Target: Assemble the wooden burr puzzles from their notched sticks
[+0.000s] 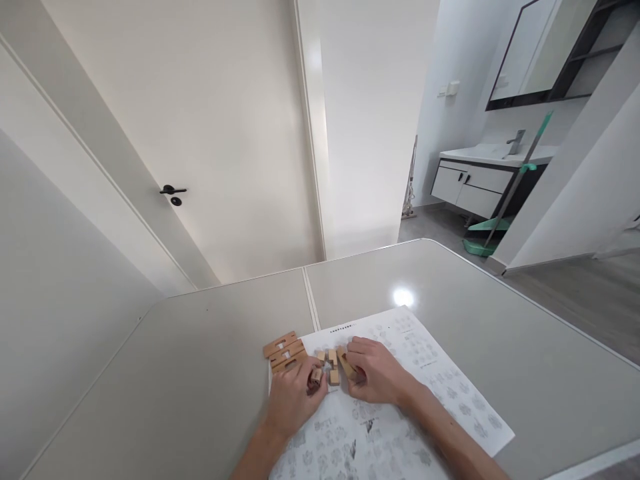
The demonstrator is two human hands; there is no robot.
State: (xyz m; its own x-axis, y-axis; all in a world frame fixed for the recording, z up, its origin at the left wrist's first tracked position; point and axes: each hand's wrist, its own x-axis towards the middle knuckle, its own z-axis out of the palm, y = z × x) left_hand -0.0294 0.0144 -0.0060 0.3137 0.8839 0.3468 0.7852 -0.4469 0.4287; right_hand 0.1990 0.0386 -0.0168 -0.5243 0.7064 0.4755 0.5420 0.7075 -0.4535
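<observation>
On a large printed sheet [440,373], my left hand [293,395] is closed around a small brown wooden piece [315,377], its fingers hiding much of it. My right hand [375,370] pinches a longer light wooden block [345,363] that leans at a slant. Between the two hands are several small light wooden blocks, such as one [335,378] close to my left fingertips. Beyond my left hand, reddish-brown notched wooden bars [283,348] lie side by side at the sheet's upper left edge. The sheet carries rows of small grey drawings.
The sheet lies on a pale grey table [165,380] with a seam running across it. Past its far edge stands a white door with a black handle [173,191]. At the right are a sink cabinet [470,180] and a green broom and dustpan [479,248].
</observation>
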